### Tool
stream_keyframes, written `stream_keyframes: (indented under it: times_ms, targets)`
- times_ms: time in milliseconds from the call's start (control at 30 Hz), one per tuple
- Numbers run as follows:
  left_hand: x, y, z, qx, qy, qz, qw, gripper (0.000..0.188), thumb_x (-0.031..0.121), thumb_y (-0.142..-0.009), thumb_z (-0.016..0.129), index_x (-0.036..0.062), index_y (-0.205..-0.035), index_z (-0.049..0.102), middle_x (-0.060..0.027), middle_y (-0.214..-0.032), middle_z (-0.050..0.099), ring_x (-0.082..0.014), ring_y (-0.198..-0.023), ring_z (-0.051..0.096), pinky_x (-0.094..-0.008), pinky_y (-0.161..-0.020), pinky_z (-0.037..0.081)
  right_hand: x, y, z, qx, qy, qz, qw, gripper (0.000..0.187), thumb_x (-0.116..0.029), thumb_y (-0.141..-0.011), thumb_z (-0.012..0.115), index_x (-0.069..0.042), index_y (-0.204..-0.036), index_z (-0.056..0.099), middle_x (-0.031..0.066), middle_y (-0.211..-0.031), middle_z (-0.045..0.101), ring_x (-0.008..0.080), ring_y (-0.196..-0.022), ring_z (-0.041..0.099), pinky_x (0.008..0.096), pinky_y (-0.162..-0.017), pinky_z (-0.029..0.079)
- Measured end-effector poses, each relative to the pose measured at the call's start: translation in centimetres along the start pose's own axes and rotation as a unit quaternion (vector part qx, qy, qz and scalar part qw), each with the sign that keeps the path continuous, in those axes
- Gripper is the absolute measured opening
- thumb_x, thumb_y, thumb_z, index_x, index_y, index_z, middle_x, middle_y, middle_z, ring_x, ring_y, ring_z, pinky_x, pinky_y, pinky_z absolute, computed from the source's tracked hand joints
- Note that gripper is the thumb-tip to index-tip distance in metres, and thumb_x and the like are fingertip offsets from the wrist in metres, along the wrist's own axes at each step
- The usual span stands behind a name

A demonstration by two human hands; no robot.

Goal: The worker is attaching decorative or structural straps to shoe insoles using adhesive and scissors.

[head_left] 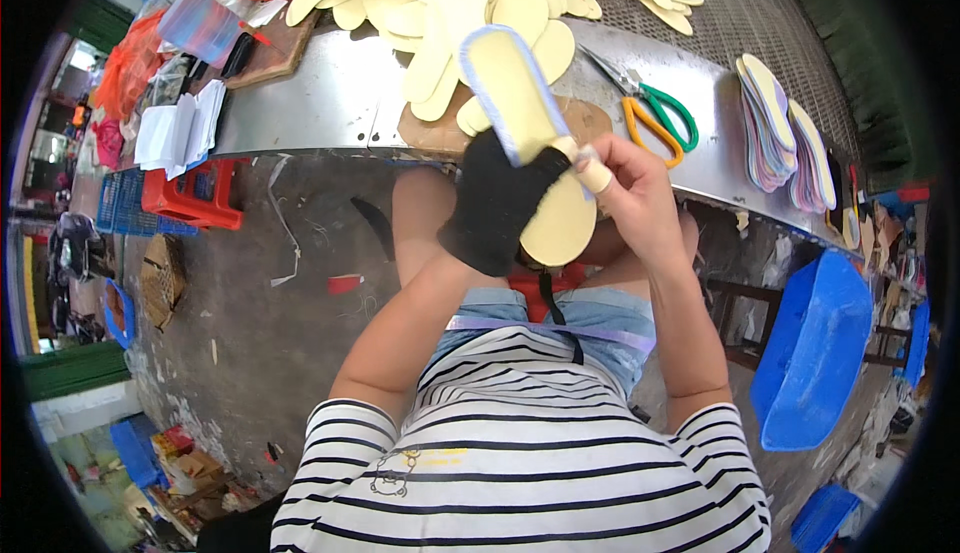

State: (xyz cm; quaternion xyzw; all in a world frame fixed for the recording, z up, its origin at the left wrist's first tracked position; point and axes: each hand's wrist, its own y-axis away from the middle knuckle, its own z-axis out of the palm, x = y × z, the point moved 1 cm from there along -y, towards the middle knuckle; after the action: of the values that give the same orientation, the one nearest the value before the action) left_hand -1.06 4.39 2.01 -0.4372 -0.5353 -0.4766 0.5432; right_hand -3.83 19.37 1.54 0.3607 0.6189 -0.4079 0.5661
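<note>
A pale yellow insole (515, 88) with a light blue-lavender border round its upper end is held over the near edge of the metal bench. My left hand (500, 203), in a black glove, is closed round its middle. My right hand (640, 193) is bare, with pale wraps on its fingertips, and pinches at the insole's right edge beside the left thumb. What exactly lies between those fingertips is too small to make out. A rounded yellow end without a visible border (558, 233) shows below both hands. Scissors (650, 118) with orange and green handles lie just beyond my right hand.
Loose yellow insoles (465, 3) are heaped at the back of the bench (320, 98). Two stacks of insoles (768, 123) stand at the right. Folded white papers (183, 128) lie at the left, above a red stool (190, 198). A blue tub (815, 353) is at the lower right.
</note>
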Motion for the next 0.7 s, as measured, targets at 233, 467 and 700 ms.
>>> stream_keyframes:
  times_ms: [233, 467, 700]
  targets:
    - [-0.1, 0.2, -0.6, -0.055, 0.072, 0.02, 0.996, 0.025, 0.018, -0.076, 0.066, -0.0009, -0.091, 0.06, -0.0074, -0.075, 0.062, -0.0139, -0.066, 0.058, -0.0287, -0.06, 0.047, -0.5, 0.6, -1.2, -0.044, 0.027, 0.014, 0.999, 0.013, -0.014, -0.084, 0.061, -0.003, -0.077, 0.056, -0.0066, -0.069, 0.051, 0.0013, -0.064, 0.044, 0.0173, -0.055, 0.036]
    - [-0.2, 1.3, 0.3, -0.215, -0.077, 0.035, 0.973, 0.032, 0.024, -0.078, 0.065, 0.0005, -0.098, 0.059, -0.0091, -0.083, 0.063, -0.014, -0.073, 0.058, -0.0298, -0.065, 0.046, -4.8, -3.4, -2.3, -0.077, 0.157, -0.115, 0.978, 0.017, -0.015, -0.085, 0.058, 0.001, -0.081, 0.059, -0.0046, -0.061, 0.051, 0.0046, -0.056, 0.042, 0.0221, -0.048, 0.035]
    - [2.0, -1.6, 0.2, -0.033, 0.0, 0.125, 0.992, 0.021, 0.018, -0.09, 0.053, -0.0013, -0.09, 0.06, 0.0015, -0.063, 0.052, -0.0051, -0.06, 0.043, -0.0247, -0.053, 0.038, -4.1, -1.9, -0.5, 0.044, 0.067, -0.025, 0.997, 0.022, -0.015, -0.086, 0.058, 0.001, -0.071, 0.053, -0.0031, -0.054, 0.044, 0.0045, -0.051, 0.036, 0.0224, -0.046, 0.031]
